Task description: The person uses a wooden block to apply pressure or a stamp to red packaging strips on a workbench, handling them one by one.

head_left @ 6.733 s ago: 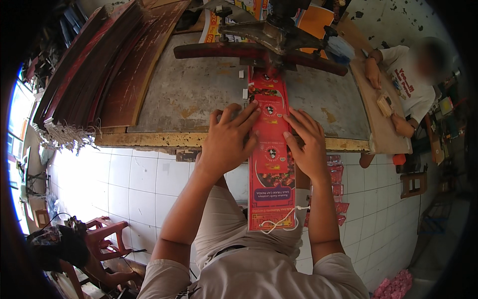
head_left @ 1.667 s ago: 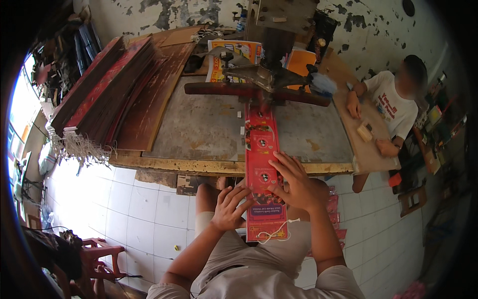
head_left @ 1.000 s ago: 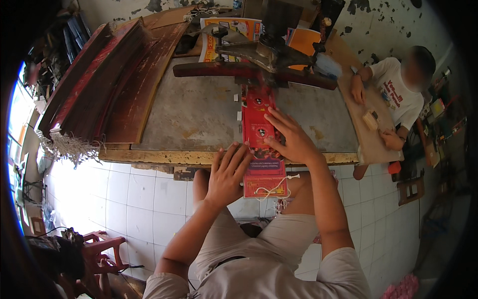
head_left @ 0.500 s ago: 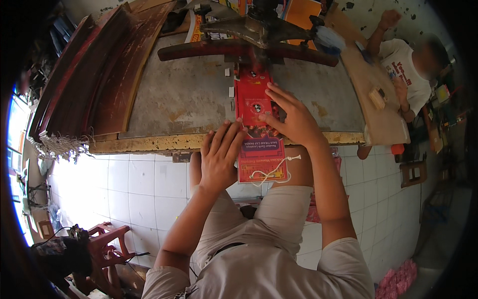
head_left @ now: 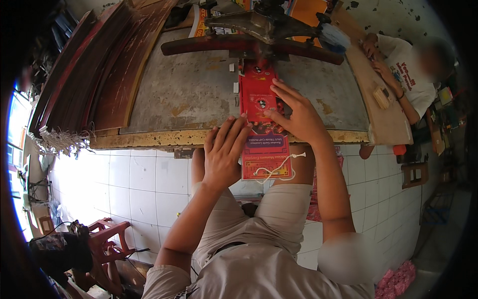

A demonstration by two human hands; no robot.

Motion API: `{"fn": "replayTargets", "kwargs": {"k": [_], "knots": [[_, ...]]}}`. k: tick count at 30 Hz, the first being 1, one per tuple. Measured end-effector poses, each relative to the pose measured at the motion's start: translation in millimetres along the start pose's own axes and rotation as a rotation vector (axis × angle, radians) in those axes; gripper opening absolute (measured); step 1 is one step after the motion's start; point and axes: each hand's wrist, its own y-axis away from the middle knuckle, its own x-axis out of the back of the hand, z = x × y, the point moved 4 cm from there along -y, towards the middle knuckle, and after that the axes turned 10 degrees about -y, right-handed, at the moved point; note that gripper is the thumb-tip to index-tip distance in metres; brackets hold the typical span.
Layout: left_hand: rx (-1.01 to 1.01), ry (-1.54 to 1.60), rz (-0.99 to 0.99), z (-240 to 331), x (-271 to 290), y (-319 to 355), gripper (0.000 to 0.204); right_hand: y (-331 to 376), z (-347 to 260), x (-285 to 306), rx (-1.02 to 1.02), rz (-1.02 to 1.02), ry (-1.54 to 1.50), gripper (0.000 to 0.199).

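A long, red printed card (head_left: 260, 102) lies lengthwise at the front of the work table, its near end jutting past the edge above my lap. At that near end a knotted white cord (head_left: 281, 166) is threaded through it. My left hand (head_left: 224, 152) rests at the table edge with fingers stretched out, the fingertips touching the card's left side. On the right side lies my right hand (head_left: 297, 112), fingers extended and thumb apart, pressing lightly along the card's edge. The card's far end runs under a dark metal press-like tool (head_left: 259, 27) with a long curved red-brown bar (head_left: 209, 46).
Long dark red-brown boards (head_left: 94, 65) with frayed strands lean at the table's left. Another person (head_left: 403, 70) sits at the right, hands on the table near a small wooden block (head_left: 382, 97). A red stool (head_left: 110, 239) stands on the tiled floor at lower left.
The other person's raised hand has come down to the table. The view has shifted slightly. My hands keep their places along the card, which has hardly moved.
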Motion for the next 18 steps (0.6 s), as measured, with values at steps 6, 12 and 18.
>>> {"fn": "replayTargets", "kwargs": {"k": [6,12,18], "knots": [[0.008,0.026,0.001,1.3,0.7,-1.3,0.064,-0.4,-1.6,2.0,-0.019,0.001,-0.043,0.077],[-0.007,-0.011,0.007,1.8,0.0,-0.9,0.063,0.5,-3.1,3.8,-0.023,0.008,-0.048,0.075],[-0.019,-0.021,0.013,1.6,-0.1,-1.6,0.064,1.2,-0.9,3.9,-0.013,0.014,-0.04,0.076]]}}
